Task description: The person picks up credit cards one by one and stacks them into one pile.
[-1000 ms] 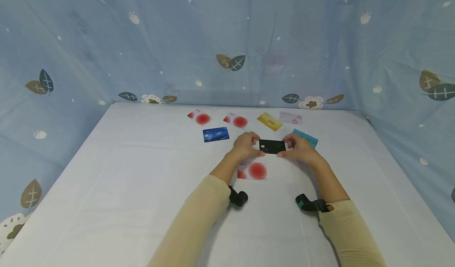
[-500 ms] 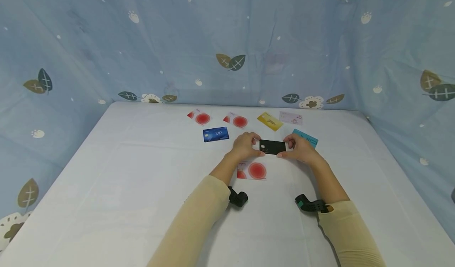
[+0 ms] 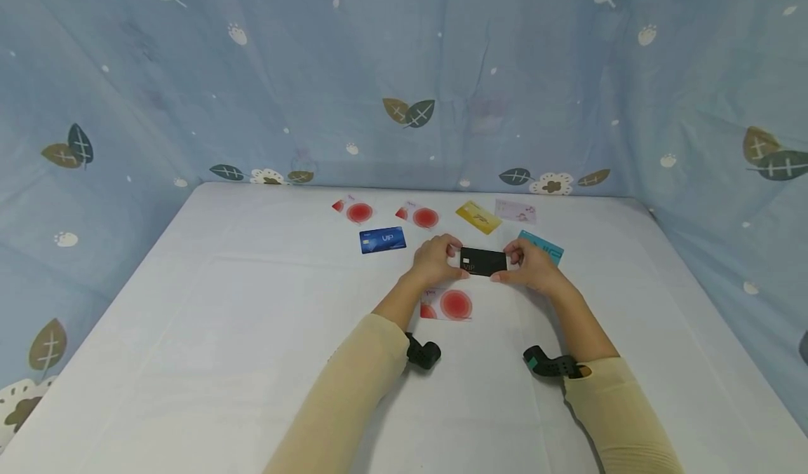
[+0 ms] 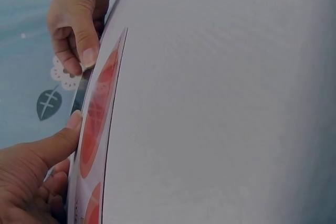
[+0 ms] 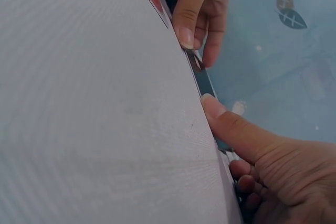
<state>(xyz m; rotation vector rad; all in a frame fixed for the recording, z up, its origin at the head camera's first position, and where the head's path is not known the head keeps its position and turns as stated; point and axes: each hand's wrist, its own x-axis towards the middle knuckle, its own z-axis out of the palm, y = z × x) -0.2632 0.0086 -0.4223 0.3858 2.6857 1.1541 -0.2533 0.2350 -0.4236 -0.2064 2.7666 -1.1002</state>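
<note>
Between my two hands is a black VIP card (image 3: 483, 261) with a small chip mark, its long side running left to right in the head view. The left hand (image 3: 435, 259) pinches its left end between thumb and fingers. At the opposite end my right hand (image 3: 532, 263) pinches it the same way. In the right wrist view the thumb (image 5: 214, 107) lies along the card's near edge. A white card with red circles (image 3: 456, 305) lies on the table just nearer to me, and a teal card (image 3: 544, 247) is partly covered behind the right hand.
Farther back on the white table (image 3: 252, 362) lie a blue VIP card (image 3: 382, 240), a yellow card (image 3: 478, 217), a pale pink card (image 3: 515, 211) and two red-circle cards, one left (image 3: 359, 212) and one right (image 3: 425, 217). A patterned blue curtain (image 3: 353, 53) hangs behind.
</note>
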